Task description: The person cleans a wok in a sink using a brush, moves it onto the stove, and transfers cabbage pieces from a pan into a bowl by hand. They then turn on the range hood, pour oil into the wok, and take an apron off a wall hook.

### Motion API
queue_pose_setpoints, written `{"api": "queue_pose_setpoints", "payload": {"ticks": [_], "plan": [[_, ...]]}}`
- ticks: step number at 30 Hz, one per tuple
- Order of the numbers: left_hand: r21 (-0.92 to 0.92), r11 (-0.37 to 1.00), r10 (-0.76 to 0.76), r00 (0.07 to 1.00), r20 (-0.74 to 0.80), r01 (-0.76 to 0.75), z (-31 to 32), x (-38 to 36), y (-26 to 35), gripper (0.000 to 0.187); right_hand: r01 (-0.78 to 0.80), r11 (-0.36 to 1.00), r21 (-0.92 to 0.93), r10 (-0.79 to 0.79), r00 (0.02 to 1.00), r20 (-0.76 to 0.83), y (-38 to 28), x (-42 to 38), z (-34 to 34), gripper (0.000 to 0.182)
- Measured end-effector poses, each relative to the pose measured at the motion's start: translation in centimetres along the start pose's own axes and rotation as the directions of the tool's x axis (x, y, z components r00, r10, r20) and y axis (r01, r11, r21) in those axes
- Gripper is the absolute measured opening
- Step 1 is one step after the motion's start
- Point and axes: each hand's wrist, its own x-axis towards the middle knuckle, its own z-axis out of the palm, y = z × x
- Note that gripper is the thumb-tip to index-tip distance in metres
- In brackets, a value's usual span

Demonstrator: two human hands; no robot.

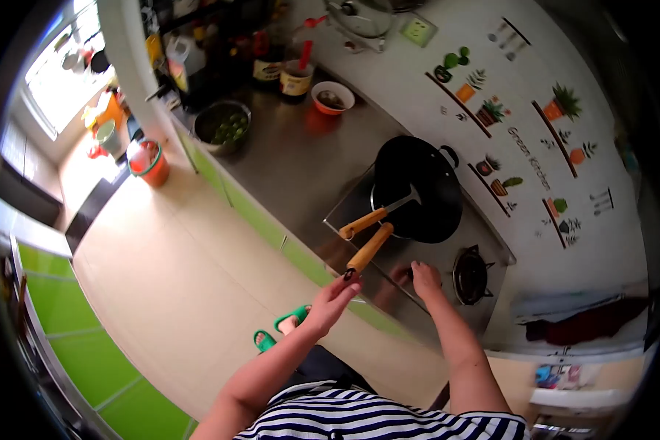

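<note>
A bowl of green things [224, 126] is seen far back on the steel worktop [301, 158]. The end of the wok's wooden handle [368, 248] is touched by the open left hand [335, 296]. The black wok [418, 188] is set on the stove. The stove's front edge is pressed by the right hand [423, 279], fingers bent.

Black wok [418, 187] — orange-brown handle [369, 248]; striped navy-white shirt [359, 422].

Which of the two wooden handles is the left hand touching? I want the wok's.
The lower handle, the wok's: the left hand touches its end. The upper handle belongs to the spatula lying in the wok.
</note>
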Motion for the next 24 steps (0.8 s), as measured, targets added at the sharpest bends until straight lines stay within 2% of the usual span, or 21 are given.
{"api": "queue_pose_setpoints", "payload": {"ticks": [2,4,6,8,10,11,13,16,22,24], "plan": [[0.269,0.960,0.041,0.992,0.122,-0.073,-0.4,-0.7,-1.5,0.046,-0.108,0.992,-0.070,0.114,0.990,0.083,-0.3,0.2,0.2,0.006],[0.289,0.953,0.055,0.990,0.133,-0.092,-0.3,-1.4,-1.9,0.051,-0.087,0.993,-0.086,0.096,0.990,0.106,-0.3,0.4,0.1,0.006],[0.392,0.907,0.117,0.986,0.115,-0.153,-0.1,-2.0,-2.2,0.054,-0.071,0.992,-0.100,0.084,0.988,0.129,-0.3,0.4,0.1,0.007],[0.308,0.946,0.082,0.994,0.076,-0.101,0.1,-2.1,-2.0,0.057,-0.093,0.988,-0.120,0.107,0.987,0.120,-0.4,0.5,0.1,0.007],[-0.065,0.997,0.048,0.993,0.107,-0.041,0.5,-1.9,-2.2,0.062,-0.090,0.987,-0.132,0.109,0.983,0.148,-0.6,0.7,0.1,0.007],[-0.080,0.996,0.048,0.994,0.095,-0.040,0.7,-1.8,-2.4,0.062,-0.088,0.985,-0.148,0.110,0.983,0.147,-0.6,0.7,0.1,0.007],[-0.207,0.978,0.027,0.984,0.176,0.011,0.9,-1.4,-2.7,0.064,-0.072,0.982,-0.172,0.099,0.984,0.151,-0.5,0.8,0.2,0.007],[-0.202,0.979,0.009,0.977,0.212,0.035,1.2,-1.8,-2.6,0.067,-0.055,0.982,-0.178,0.080,0.988,0.135,-0.5,1.1,0.3,0.007],[-0.080,0.996,0.059,0.979,0.196,-0.044,0.9,-2.1,-3.1,0.070,-0.079,0.981,-0.175,0.112,0.976,0.189,-1.5,1.3,-0.9,0.011],[-0.049,0.997,0.074,0.980,0.187,-0.066,0.8,-2.5,-3.1,0.070,-0.050,0.985,-0.164,0.073,0.988,0.139,-1.8,1.3,-1.1,0.012]]}}
